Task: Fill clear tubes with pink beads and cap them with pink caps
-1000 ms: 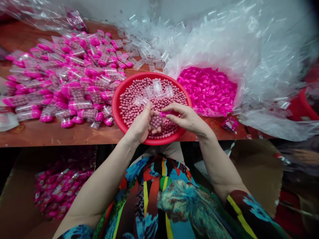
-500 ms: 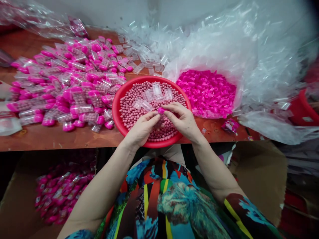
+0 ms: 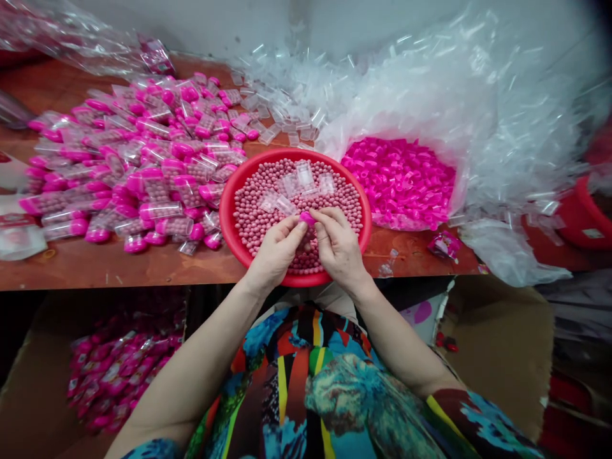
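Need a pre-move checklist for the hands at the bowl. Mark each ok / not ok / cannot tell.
1. Cap held: ok, pinched between the fingers of the left hand and right hand.
2. Cap's fit: cannot tell, the hands mostly hide what is under it.
3. Bowl upright: ok, though it sits right at the front edge of the table.
4. Beads free of other parts: not ok, loose clear tubes lie on them.
5. Spare caps close by: ok, heaped in an open bag to the right of the bowl.
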The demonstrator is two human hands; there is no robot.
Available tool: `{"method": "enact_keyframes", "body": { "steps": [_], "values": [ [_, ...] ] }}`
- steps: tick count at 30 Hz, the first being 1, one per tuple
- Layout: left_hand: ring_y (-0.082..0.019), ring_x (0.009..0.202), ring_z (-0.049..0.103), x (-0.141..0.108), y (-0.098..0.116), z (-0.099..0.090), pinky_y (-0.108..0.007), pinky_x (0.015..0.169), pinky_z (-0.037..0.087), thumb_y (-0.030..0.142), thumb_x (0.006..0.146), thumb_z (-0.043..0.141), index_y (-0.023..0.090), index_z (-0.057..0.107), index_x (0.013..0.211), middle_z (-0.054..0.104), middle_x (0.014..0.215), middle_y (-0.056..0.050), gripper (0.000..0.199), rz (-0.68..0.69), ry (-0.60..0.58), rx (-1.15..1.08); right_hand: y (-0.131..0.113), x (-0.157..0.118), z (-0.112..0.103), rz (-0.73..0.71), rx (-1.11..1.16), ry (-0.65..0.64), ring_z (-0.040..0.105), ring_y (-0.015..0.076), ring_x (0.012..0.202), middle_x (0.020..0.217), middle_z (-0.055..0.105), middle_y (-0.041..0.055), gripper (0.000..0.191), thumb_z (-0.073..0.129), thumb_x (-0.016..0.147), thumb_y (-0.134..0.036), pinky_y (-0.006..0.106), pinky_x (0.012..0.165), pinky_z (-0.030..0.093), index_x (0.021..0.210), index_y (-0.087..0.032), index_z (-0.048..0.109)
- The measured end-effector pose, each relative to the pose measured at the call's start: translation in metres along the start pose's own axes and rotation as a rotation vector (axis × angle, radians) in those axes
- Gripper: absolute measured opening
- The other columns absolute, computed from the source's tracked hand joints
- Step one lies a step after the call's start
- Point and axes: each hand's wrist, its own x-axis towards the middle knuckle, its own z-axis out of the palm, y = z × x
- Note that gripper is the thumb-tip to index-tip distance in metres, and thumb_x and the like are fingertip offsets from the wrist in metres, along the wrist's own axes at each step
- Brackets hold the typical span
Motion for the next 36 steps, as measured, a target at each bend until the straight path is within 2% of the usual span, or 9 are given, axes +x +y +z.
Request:
{"method": "enact_keyframes", "body": {
  "steps": [5,9,19,23,25,28,31,34,36],
  "values": [
    [-0.017,0.072,0.058,0.002,-0.004,-0.003,-0.027,0.068,0.051,0.024,0.093,0.068,0.018,0.076,0.092,0.066,0.085,-0.006,0.009,0.084,-0.035,0.084,-0.007,0.002,0.003,0.076,0.069,0.092,0.067,0.0290,0.113,0.117,0.068,0.0119,0.030,0.051,0.105,-0.031,0.049,0.104,0.059,0.120,-0.027,0.076],
    [-0.016,0.069,0.056,0.003,-0.006,-0.006,-0.027,0.066,0.048,0.028,0.095,0.067,0.021,0.076,0.096,0.065,0.083,-0.005,0.011,0.085,-0.088,0.154,-0.007,0.008,-0.005,0.150,0.116,0.075,0.069,0.0273,0.104,0.107,0.069,0.0110,0.026,0.057,0.103,-0.036,0.047,0.098,0.062,0.112,-0.025,0.079],
    [-0.014,0.063,0.049,-0.003,0.001,-0.002,-0.028,0.059,0.041,0.026,0.091,0.072,0.019,0.073,0.088,0.058,0.075,-0.003,0.008,0.063,-0.011,0.006,-0.006,0.000,-0.004,-0.027,-0.068,-0.049,0.062,0.0308,0.124,0.127,0.067,0.0112,0.039,0.042,0.107,-0.039,0.050,0.113,0.056,0.134,-0.033,0.070],
    [-0.015,0.061,0.049,-0.004,0.001,-0.003,-0.029,0.057,0.038,0.028,0.092,0.071,0.020,0.073,0.088,0.058,0.074,-0.004,0.010,0.091,-0.017,0.062,-0.006,0.009,-0.014,-0.055,-0.005,-0.077,0.067,0.0304,0.113,0.114,0.071,0.0124,0.040,0.045,0.107,-0.048,0.049,0.103,0.060,0.120,-0.027,0.077],
    [-0.016,0.060,0.048,-0.005,0.002,-0.002,-0.029,0.056,0.036,0.031,0.092,0.070,0.020,0.072,0.086,0.057,0.072,-0.004,0.013,0.071,-0.073,0.111,-0.002,0.018,-0.022,0.004,0.075,-0.077,0.070,0.0277,0.099,0.103,0.072,0.0101,0.049,0.042,0.107,-0.059,0.046,0.093,0.061,0.114,-0.027,0.078],
    [-0.015,0.057,0.044,-0.007,0.004,-0.001,-0.030,0.054,0.031,0.034,0.091,0.072,0.019,0.070,0.082,0.054,0.067,-0.003,0.018,0.001,-0.191,0.170,0.003,0.038,-0.024,0.183,0.250,-0.080,0.069,0.0221,0.083,0.097,0.072,0.0069,0.077,0.019,0.102,-0.079,0.041,0.081,0.061,0.133,-0.029,0.069],
    [-0.015,0.054,0.041,-0.009,0.006,-0.001,-0.031,0.055,0.030,0.038,0.090,0.075,0.019,0.072,0.084,0.053,0.065,-0.003,0.020,-0.069,-0.262,0.212,0.003,0.057,-0.010,0.346,0.457,-0.214,0.068,0.0173,0.084,0.097,0.074,0.0063,0.101,-0.007,0.096,-0.082,0.033,0.081,0.059,0.148,-0.023,0.055],
    [-0.014,0.053,0.040,-0.009,0.006,-0.001,-0.032,0.055,0.032,0.040,0.089,0.076,0.019,0.072,0.083,0.052,0.065,-0.003,0.022,-0.079,-0.255,0.201,0.001,0.065,0.004,0.464,0.598,-0.387,0.066,0.0143,0.084,0.094,0.074,0.0048,0.104,-0.015,0.096,-0.077,0.028,0.083,0.057,0.155,-0.016,0.044],
    [-0.013,0.051,0.039,-0.010,0.007,-0.002,-0.031,0.052,0.031,0.040,0.089,0.074,0.019,0.070,0.081,0.049,0.062,-0.002,0.023,-0.069,-0.250,0.214,0.000,0.064,0.008,0.438,0.638,-0.452,0.063,0.0144,0.080,0.091,0.072,0.0035,0.100,-0.009,0.098,-0.079,0.029,0.082,0.056,0.158,-0.014,0.038]
  ]
}}
